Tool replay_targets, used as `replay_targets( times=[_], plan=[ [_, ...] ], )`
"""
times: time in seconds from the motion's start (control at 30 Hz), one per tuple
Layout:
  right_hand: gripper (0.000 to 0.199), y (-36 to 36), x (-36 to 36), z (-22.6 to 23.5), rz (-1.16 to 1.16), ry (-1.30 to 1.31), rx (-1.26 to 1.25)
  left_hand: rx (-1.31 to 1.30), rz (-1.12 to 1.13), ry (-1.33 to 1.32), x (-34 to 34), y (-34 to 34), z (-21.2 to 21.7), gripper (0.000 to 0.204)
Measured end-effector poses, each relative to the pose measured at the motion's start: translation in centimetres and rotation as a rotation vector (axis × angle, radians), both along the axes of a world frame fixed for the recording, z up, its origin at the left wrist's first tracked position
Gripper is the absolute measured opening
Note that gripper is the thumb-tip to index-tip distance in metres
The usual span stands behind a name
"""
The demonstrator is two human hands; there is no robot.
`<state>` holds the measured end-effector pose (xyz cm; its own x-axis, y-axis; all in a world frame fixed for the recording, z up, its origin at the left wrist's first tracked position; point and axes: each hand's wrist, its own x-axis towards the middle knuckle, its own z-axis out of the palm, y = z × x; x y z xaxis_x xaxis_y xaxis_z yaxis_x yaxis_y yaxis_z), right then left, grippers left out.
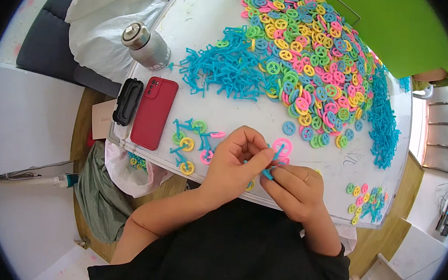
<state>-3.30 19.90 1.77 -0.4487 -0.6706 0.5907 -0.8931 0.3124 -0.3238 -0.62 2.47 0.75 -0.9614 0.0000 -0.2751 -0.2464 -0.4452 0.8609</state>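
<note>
Both hands meet over the near edge of the white table, pinching one small blue plastic piece [268, 173] between them. My left hand [232, 164] has its thumb and curled fingers closed on the piece, and my right hand [298, 190] grips its lower end. A pink spoked wheel [289, 144] shows right behind the blue piece's upper end; whether it is attached I cannot tell. Part of another pink wheel shows just below it. Left of my left hand lie several blue pieces fitted with wheels, among them a yellow wheel [187, 167] and a green wheel [200, 126].
A large heap of coloured wheels [309, 62] covers the far table [211, 107], beside a pile of blue pieces [227, 69]. More blue pieces [386, 124] lie along the right edge. A red phone [154, 113], black case [128, 102] and metal bottle [149, 50] stand or lie left.
</note>
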Motion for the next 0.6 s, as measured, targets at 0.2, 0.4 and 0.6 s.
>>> replay_targets(
  times=[0.2, 0.4, 0.6],
  plan=[
    [0.027, -0.1, -0.3, 0.8, 0.004, 0.031, -0.005, -0.203, -0.068, 0.035, 0.4, -0.5, 0.2, 0.016],
    [0.021, 1.6, 0.2, 0.1, -0.123, -0.326, -0.148, -0.892, -0.114, 0.498, -0.5, -1.2, 2.6, 0.04],
    [0.013, 2.1, 0.1, 0.6, -0.066, -1.378, -0.495, -0.811, -0.287, 0.707, 0.2, -1.8, 0.2, 0.045]
  ],
)
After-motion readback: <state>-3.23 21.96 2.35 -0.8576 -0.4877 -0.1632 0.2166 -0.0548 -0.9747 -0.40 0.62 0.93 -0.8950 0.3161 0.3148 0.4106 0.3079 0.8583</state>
